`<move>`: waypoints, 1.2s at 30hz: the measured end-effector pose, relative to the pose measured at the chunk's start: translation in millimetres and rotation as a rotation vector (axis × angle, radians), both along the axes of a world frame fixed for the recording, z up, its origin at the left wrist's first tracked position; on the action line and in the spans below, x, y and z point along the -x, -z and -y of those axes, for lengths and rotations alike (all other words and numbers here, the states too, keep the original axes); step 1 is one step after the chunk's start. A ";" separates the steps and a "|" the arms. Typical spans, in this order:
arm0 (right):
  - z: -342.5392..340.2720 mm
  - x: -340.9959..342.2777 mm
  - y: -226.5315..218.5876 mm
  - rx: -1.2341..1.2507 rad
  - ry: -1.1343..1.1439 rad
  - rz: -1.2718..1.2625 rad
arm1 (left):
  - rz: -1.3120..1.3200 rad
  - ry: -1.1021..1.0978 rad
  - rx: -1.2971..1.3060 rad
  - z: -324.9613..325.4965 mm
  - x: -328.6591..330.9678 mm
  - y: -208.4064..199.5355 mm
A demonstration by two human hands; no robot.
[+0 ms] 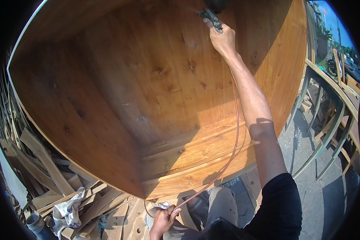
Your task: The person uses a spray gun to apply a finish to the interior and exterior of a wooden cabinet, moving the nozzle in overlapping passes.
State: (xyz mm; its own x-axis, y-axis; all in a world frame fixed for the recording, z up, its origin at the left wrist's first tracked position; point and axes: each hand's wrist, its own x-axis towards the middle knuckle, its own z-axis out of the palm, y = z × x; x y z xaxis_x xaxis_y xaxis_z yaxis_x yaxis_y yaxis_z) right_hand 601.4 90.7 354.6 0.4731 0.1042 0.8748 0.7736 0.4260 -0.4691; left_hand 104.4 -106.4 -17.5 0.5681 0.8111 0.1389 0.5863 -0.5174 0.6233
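The large open cabinet of glossy brown varnished wood (148, 100) fills most of the view, its hollow inside facing the person. Deep inside it, near its upper back panel, the right hand (222, 38) has its fingers closed around the grip of a dark metal spray gun (211, 18). A thin reddish-brown hose (235, 132) runs from that hand down along the outstretched forearm, over the cabinet's lower front edge. Just below that edge, the left hand (164, 219) grips the hose together with a bunched white rag (156, 212), fingers curled shut. Left of the cabinet's lower corner lie loose pale wooden offcuts (48, 168), with a crumpled stained white cloth (68, 212) among them.
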 end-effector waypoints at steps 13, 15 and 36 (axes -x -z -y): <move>13.3 -36.8 -43.2 -0.100 0.184 0.016 | 0.007 -0.045 0.018 9.1 0.1 1.3; 16.1 -51.9 -46.1 -0.075 0.180 -0.017 | -0.007 -0.043 0.012 11.3 -2.0 -2.9; 54.3 -117.4 134.1 0.377 0.156 -0.225 | -0.085 -0.014 0.106 13.3 -9.5 -4.5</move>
